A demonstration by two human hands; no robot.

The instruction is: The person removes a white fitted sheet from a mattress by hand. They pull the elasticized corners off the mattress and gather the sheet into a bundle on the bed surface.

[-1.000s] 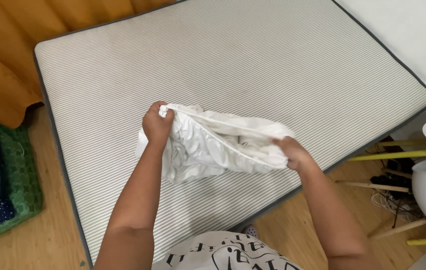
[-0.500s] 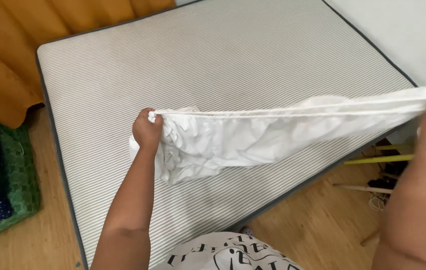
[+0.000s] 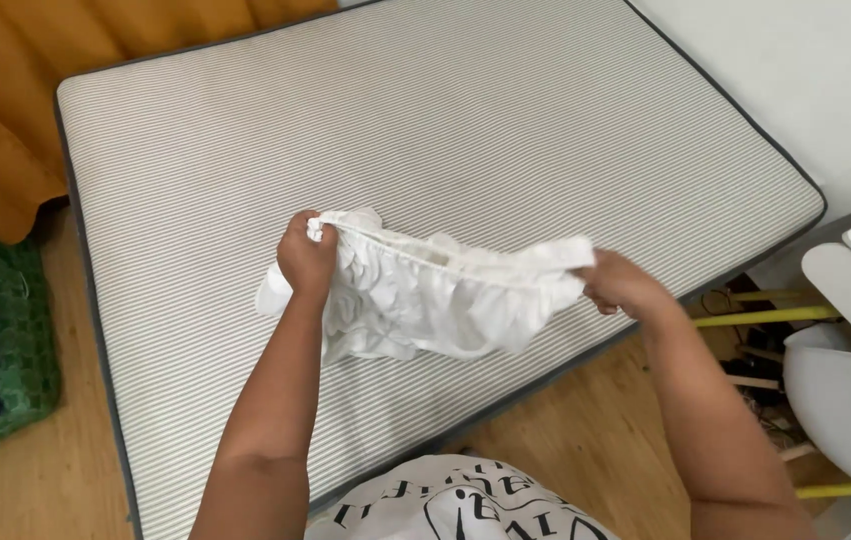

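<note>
No packages, labels, signs or screens show in this view.

Bare striped mattress [image 3: 465,130] open from 9 through 12 to 2 o'clock. Orange curtain [image 3: 5,120] blocks 10 o'clock, green basket [image 3: 15,340] 8 o'clock, white chair [image 3: 845,400] and yellow legs [image 3: 765,318] 4 o'clock.

My left hand [image 3: 307,258] hides its own fingertips in the bunched white sheet [image 3: 425,295], whose crumpled folds cover one another. The sheet screens part of the striped mattress [image 3: 465,120], whose near corner is lost behind my shirt [image 3: 450,510]. The green basket [image 3: 0,350] and white chair [image 3: 845,410] are cut off at the edges.
</note>
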